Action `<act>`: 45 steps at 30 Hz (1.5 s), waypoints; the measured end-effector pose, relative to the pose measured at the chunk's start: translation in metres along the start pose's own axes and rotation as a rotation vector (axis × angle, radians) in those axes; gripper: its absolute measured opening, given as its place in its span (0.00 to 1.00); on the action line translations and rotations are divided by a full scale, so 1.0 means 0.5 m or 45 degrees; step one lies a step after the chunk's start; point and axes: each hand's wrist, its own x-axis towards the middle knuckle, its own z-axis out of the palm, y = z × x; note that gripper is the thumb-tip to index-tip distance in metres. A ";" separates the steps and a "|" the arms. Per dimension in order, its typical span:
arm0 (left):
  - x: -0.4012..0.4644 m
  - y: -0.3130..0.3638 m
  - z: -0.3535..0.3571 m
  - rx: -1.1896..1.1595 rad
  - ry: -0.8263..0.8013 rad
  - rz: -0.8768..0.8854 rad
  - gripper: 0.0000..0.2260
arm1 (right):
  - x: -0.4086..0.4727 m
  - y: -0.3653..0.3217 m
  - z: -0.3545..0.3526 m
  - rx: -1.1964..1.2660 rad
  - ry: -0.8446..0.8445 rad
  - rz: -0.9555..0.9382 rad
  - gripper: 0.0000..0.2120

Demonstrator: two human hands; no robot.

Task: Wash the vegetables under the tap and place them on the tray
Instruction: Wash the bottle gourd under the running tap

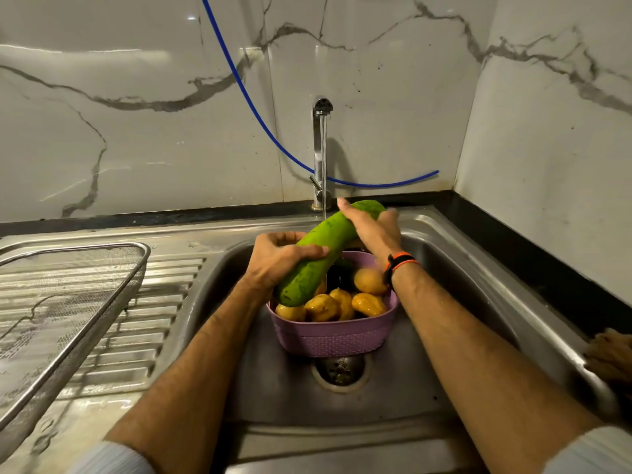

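A long green gourd (325, 239) slants over the purple basket (335, 336) in the steel sink (427, 378), with water from the tap (320, 148) running onto its upper part. My left hand (278, 260) grips the gourd near its lower end. My right hand (371, 229) wraps around its upper end. In the basket lie several wet yellow-brown potatoes (367, 282) and a dark vegetable (338, 277). The metal mesh tray (113, 309) sits on the drainboard to the left.
A blue hose (246, 94) hangs along the marble wall behind the tap. The sink drain (342, 369) lies in front of the basket. Another person's hand (610, 357) rests on the sink's right rim. Black counter edging runs along the right.
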 end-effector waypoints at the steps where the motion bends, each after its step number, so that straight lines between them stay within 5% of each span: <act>1: 0.000 0.003 0.000 -0.013 0.008 -0.005 0.20 | -0.002 0.003 -0.003 -0.222 0.037 -0.184 0.47; 3: -0.001 0.005 -0.001 -0.023 0.024 -0.031 0.20 | -0.009 0.005 -0.014 -0.472 0.041 -0.652 0.41; 6: -0.001 0.005 -0.006 -0.041 0.036 -0.086 0.20 | -0.010 0.004 -0.026 -0.650 -0.266 -1.088 0.33; 12: -0.002 0.010 -0.004 -0.123 0.095 -0.176 0.24 | -0.003 0.007 -0.017 -1.194 -0.604 -1.246 0.38; 18: 0.005 0.007 -0.014 -0.210 0.049 -0.250 0.43 | -0.006 0.009 -0.010 -1.308 -0.497 -1.366 0.34; 20: 0.011 0.004 -0.019 -0.357 -0.066 -0.301 0.41 | -0.007 0.018 -0.020 -1.235 -0.433 -1.324 0.34; 23: 0.004 0.010 -0.026 -0.625 -0.103 -0.325 0.22 | -0.012 0.025 -0.035 -1.139 -0.334 -1.183 0.35; 29: 0.003 0.004 -0.010 -0.677 -0.107 -0.280 0.17 | -0.016 0.020 -0.022 -0.926 -0.171 -0.955 0.37; 39: -0.010 -0.002 0.026 -0.412 -0.226 -0.006 0.35 | -0.022 0.000 0.023 -0.579 -0.200 -0.540 0.35; 45: -0.010 -0.011 0.040 -0.301 -0.398 0.065 0.45 | -0.028 0.006 0.022 -0.349 -0.212 -0.257 0.25</act>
